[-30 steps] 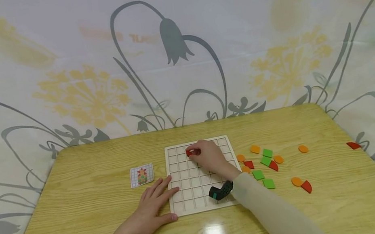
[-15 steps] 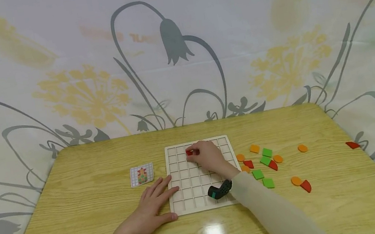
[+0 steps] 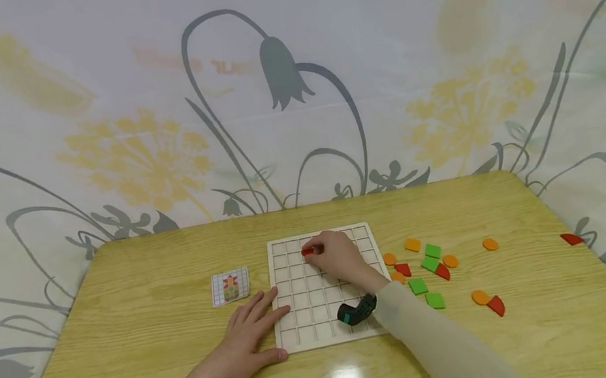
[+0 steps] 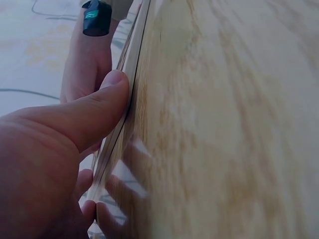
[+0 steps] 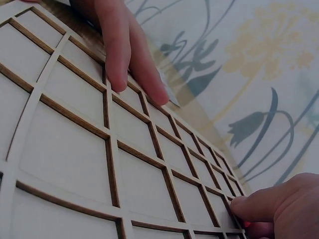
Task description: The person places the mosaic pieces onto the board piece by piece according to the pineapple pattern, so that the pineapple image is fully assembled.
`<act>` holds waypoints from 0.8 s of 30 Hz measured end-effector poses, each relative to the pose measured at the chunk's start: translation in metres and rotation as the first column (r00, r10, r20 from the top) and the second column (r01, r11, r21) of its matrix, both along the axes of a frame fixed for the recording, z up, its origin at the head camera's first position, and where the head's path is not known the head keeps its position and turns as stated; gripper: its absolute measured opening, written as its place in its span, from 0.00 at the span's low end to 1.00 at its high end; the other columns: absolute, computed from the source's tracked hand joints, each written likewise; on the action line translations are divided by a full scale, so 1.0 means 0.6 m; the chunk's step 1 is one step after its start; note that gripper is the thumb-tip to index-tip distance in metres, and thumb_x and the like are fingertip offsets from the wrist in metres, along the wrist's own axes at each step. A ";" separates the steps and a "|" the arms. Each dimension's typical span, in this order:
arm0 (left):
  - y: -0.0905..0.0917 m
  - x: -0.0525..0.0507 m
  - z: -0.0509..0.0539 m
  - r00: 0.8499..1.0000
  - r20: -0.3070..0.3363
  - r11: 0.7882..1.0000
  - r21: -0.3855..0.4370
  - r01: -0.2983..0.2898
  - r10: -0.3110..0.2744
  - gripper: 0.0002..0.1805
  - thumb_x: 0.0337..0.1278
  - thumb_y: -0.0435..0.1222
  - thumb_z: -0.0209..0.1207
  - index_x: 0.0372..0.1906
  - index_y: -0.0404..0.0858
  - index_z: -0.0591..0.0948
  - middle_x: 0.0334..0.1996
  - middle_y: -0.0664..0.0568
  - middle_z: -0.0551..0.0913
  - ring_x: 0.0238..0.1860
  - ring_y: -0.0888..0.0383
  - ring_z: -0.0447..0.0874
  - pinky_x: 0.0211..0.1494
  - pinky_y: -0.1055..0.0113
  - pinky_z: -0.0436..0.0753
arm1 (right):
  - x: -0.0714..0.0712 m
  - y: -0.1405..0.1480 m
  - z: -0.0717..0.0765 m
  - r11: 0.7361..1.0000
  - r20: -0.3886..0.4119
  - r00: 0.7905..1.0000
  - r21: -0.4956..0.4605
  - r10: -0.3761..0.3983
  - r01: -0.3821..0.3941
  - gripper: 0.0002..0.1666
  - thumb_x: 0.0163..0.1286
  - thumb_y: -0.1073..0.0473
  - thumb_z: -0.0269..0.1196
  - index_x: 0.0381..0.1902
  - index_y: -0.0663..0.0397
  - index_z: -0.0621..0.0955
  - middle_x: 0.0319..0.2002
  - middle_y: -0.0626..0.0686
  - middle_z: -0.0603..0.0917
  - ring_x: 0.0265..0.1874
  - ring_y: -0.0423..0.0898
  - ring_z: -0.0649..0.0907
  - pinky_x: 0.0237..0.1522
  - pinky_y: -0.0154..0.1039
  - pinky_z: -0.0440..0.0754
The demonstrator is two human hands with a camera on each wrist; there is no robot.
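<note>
A pale wooden grid board [image 3: 303,316] lies on the table. My right hand [image 3: 340,256] reaches over its far part and pinches a red piece [image 3: 308,251] between thumb and fingers, at a cell near the far edge. In the right wrist view, the right hand [image 5: 279,206] largely hides that piece, with only a bit of red showing. The left hand [image 3: 241,347] lies spread at the board's left edge, its fingertips and thumb resting on the rim; the left wrist view shows its thumb [image 4: 94,112] against the board's side.
A small card with a coloured pattern [image 3: 230,286] lies left of the board. To the right are scattered orange discs [image 3: 489,244], green squares [image 3: 435,300], an orange square [image 3: 413,244] and red quarter pieces [image 3: 497,306]. Another red piece [image 3: 571,238] is near the table's right edge.
The pinched red piece has tilted flatter over the cell, and the right fingers have shifted slightly. The left hand has stayed on the board's edge. The head view has moved slightly.
</note>
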State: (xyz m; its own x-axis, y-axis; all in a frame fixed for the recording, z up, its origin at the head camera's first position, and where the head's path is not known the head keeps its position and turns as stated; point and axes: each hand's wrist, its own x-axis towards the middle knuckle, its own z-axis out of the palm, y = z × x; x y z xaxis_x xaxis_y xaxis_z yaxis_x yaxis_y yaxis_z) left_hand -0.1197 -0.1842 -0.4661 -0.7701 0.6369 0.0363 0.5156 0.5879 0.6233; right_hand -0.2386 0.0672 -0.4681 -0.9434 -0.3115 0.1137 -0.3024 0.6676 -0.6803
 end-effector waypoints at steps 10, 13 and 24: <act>-0.001 0.001 -0.004 1.000 0.010 1.000 0.006 0.000 0.000 0.37 0.66 0.51 0.60 0.75 0.42 0.67 0.79 0.43 0.48 0.77 0.37 0.39 0.68 0.30 0.43 | 0.002 0.006 0.008 0.997 0.054 0.998 -0.062 -0.032 0.035 0.11 0.64 0.57 0.72 0.44 0.52 0.89 0.33 0.47 0.79 0.30 0.44 0.77 0.34 0.39 0.76; -0.001 0.000 -0.002 1.000 0.007 1.000 0.009 0.006 -0.006 0.36 0.66 0.51 0.60 0.75 0.42 0.67 0.79 0.42 0.49 0.77 0.35 0.40 0.67 0.29 0.44 | 0.001 0.007 0.008 0.999 0.048 0.998 -0.040 -0.030 0.032 0.11 0.65 0.58 0.70 0.45 0.52 0.89 0.34 0.47 0.79 0.30 0.44 0.77 0.34 0.39 0.76; -0.001 -0.001 0.001 1.000 0.013 1.000 0.009 0.006 -0.006 0.37 0.66 0.51 0.60 0.75 0.42 0.67 0.79 0.42 0.49 0.77 0.35 0.40 0.68 0.29 0.43 | -0.002 0.009 0.005 0.999 0.027 1.000 -0.032 -0.016 0.017 0.10 0.67 0.58 0.69 0.45 0.52 0.89 0.34 0.48 0.79 0.31 0.44 0.78 0.35 0.39 0.77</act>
State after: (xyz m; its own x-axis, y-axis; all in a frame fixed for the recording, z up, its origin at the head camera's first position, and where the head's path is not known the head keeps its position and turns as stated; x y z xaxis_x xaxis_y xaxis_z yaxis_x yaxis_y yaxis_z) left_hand -0.1205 -0.1845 -0.4656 -0.7664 0.6415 0.0326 0.5114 0.5787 0.6353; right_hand -0.2396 0.0724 -0.4652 -0.9513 -0.2921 0.0983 -0.2728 0.6497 -0.7095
